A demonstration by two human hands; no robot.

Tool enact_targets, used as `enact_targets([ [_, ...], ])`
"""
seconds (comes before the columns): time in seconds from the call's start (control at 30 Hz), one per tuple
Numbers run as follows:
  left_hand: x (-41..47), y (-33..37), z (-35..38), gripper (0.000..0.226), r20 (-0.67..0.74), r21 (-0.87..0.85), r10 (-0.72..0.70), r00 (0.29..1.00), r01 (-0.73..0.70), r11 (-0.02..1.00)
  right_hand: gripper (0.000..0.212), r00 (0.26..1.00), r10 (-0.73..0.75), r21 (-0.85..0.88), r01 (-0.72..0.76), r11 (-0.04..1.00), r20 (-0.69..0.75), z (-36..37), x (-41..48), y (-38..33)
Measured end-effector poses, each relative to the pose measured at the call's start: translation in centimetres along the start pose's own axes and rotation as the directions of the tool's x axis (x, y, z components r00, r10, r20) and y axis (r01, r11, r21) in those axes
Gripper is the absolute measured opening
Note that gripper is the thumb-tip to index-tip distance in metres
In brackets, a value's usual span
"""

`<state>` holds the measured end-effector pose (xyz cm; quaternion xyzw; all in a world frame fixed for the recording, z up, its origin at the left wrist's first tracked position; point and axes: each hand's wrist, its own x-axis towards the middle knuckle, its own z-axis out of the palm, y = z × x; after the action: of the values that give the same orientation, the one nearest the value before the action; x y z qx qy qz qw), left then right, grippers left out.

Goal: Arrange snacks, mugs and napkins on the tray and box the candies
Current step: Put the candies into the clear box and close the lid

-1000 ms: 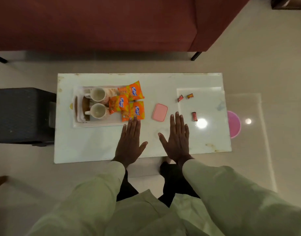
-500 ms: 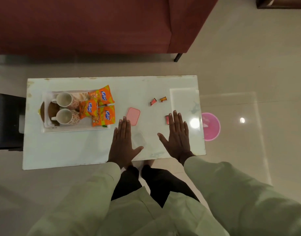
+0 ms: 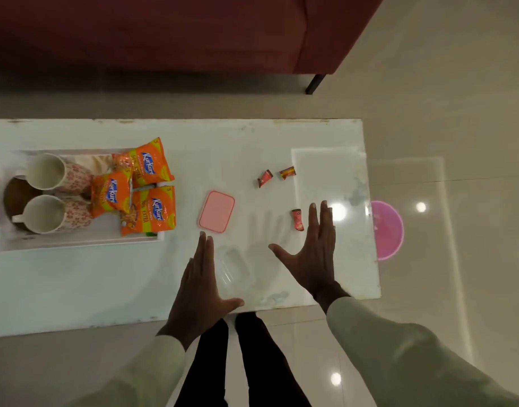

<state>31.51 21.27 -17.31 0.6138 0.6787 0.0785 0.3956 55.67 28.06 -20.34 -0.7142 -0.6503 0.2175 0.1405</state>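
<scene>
Hovering flat, spread and empty, left hand [image 3: 198, 289] and right hand [image 3: 311, 254] flank the clear plastic box [image 3: 233, 267]; three red-wrapped candies [image 3: 297, 220] beyond remain unboxed; farther left, tray [image 3: 76, 243] already loaded.

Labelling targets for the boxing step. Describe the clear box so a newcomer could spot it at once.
Start at the white marble table and go to its near edge, between the person's two flat, empty hands. The clear plastic box sits there open, right beside the left hand and nearer than the pink rectangular lid. It is see-through and nearly invisible, unlike the solid pink lid.
</scene>
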Motion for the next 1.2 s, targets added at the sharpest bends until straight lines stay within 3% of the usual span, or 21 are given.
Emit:
enact_targets([
  [0.2, 2.4, -4.6, 4.5, 0.151, 0.045, 0.027, -0.053, 0.998, 0.051, 0.998, 0.124, 0.999, 0.036, 0.000, -0.036, 0.999, 0.006, 6.9, 2.1, 3.5],
  [0.37, 2.8, -6.3, 8.2, 0.124, -0.011, 0.012, -0.025, 1.000, 0.025, 1.000, 0.120, 0.998, 0.058, 0.004, -0.058, 0.998, -0.039, 11.1, 5.0, 4.2],
  [0.5, 3.0, -6.4, 9.0, 0.117, -0.049, -0.048, -0.017, 0.999, 0.015, 0.999, 0.121, 0.994, 0.069, 0.010, -0.069, 0.998, -0.086, 12.5, 8.4, 3.1],
  [0.67, 3.6, -6.3, 8.7, 0.112, -0.038, -0.045, 0.022, 0.999, -0.023, 0.999, 0.116, 0.994, -0.013, 0.019, 0.016, 1.000, -0.104, 13.3, 13.9, 1.0],
  [0.73, 4.1, -6.4, 8.4, 0.111, -0.031, -0.036, 0.051, 0.998, -0.052, 0.998, 0.102, 0.995, -0.049, -0.042, 0.045, 0.998, -0.091, 13.8, 15.7, 0.0],
  [0.87, 5.3, -6.3, 7.5, 0.109, 0.005, -0.022, 0.083, 0.997, -0.083, 0.996, 0.034, 0.953, -0.264, -0.166, 0.240, 0.956, -0.148, 14.2, 16.2, -0.4],
  [0.93, 5.8, -6.0, 7.0, 0.108, 0.038, -0.024, 0.084, 0.996, -0.083, 0.996, 0.025, 0.910, -0.374, -0.194, 0.341, 0.920, -0.178, 14.1, 15.5, -0.3],
  [1.0, 6.3, -5.6, 6.5, 0.106, 0.058, -0.040, 0.086, 0.995, -0.084, 0.996, 0.032, 0.892, -0.412, -0.209, 0.374, 0.904, -0.184, 13.7, 14.5, 0.0],
  [1.1, 6.9, -5.3, 5.9, 0.105, 0.078, -0.063, 0.108, 0.991, -0.104, 0.993, 0.042, 0.960, -0.252, -0.091, 0.242, 0.966, -0.120, 12.6, 12.3, 0.0],
  [1.17, 7.2, -5.4, 5.8, 0.107, 0.079, -0.064, 0.124, 0.989, -0.119, 0.991, 0.052, 0.998, 0.017, 0.181, -0.007, 0.984, -0.053, 11.8, 10.2, -0.6],
  [1.2, 7.3, -5.6, 5.9, 0.109, 0.074, -0.065, 0.127, 0.989, -0.122, 0.990, 0.057, 0.985, 0.170, 0.370, -0.159, 0.915, 0.002, 11.5, 9.0, -1.2],
])
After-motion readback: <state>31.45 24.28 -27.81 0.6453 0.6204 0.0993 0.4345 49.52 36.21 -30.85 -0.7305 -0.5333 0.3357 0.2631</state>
